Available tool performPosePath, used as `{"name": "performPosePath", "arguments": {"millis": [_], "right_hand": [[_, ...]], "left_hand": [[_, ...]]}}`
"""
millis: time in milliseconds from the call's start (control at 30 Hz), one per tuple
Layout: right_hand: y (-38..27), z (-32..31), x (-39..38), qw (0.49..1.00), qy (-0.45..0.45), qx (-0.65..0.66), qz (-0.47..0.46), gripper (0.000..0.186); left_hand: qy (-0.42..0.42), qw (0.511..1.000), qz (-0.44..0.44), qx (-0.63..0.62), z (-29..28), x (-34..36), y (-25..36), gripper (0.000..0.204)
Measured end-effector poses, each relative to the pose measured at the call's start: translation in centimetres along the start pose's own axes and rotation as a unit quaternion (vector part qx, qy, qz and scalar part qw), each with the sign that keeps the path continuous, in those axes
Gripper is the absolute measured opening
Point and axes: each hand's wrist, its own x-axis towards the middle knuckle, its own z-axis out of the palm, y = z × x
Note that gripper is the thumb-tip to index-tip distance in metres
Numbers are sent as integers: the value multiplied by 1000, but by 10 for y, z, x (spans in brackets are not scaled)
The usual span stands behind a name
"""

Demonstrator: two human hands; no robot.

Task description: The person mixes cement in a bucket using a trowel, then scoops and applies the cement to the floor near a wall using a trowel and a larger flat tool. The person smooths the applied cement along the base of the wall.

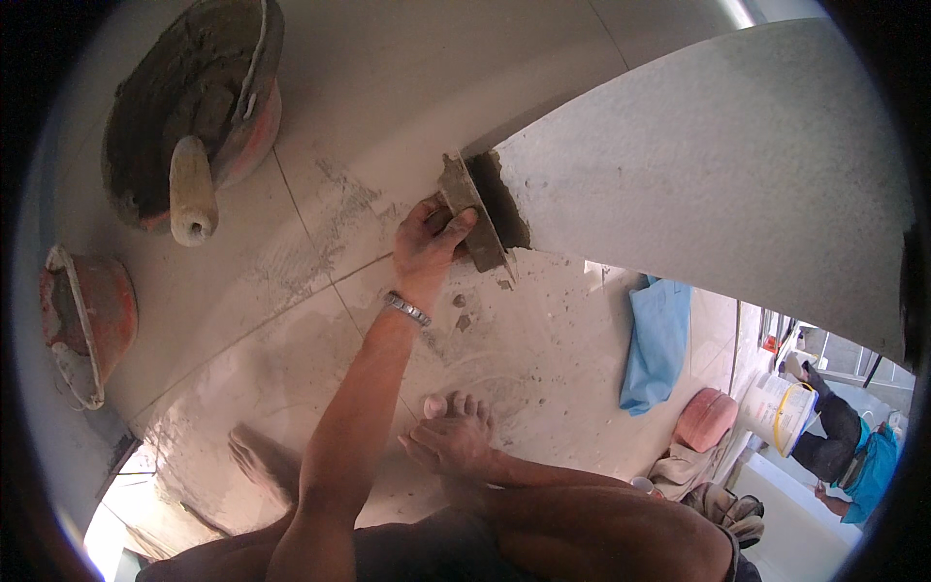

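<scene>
My left hand [433, 236], with a metal band at the wrist, is closed on a flat mortar-smeared plate [482, 221], its thumb across the face. The plate stands at the end of a long pale grey slab [698, 175]. A dark mortar-edged gap [501, 199] shows between plate and slab. Nearer to me, my right hand [448, 444] hangs loosely by my bare foot [464, 405], holding nothing that I can see. At the far left, a wooden-handled tool [194, 199] leans in a mortar-caked bucket [260, 136]; its head is hidden.
A smaller orange container [109, 306] lies at the left. Mortar crumbs [463, 321] dot the tiled floor [543, 388]. On the right are a blue cloth [655, 344], a reddish rounded object [705, 420] and a white bucket [776, 412]. Another person [853, 441] is beyond them.
</scene>
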Motion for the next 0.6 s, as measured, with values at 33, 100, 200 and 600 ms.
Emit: {"name": "performPosePath", "arguments": {"millis": [33, 100, 200, 600], "right_hand": [[-3, -2, 0, 1000, -13, -8, 16, 28], [-5, -4, 2, 997, -49, -9, 50, 31], [-5, 0, 0, 993, -70, 1, 96, 31], [-13, -7, 0, 996, -12, -23, 90, 29]], "left_hand": [[4, 1000, -2, 11, 1, 1, 1, 47], [-7, 1000, 7, -5, 0, 4, -1, 47], [-19, 1000, 15, -8, 4, 8, -1, 47], [-78, 997, 24, -8, 20, -16, 30, 41]]}}
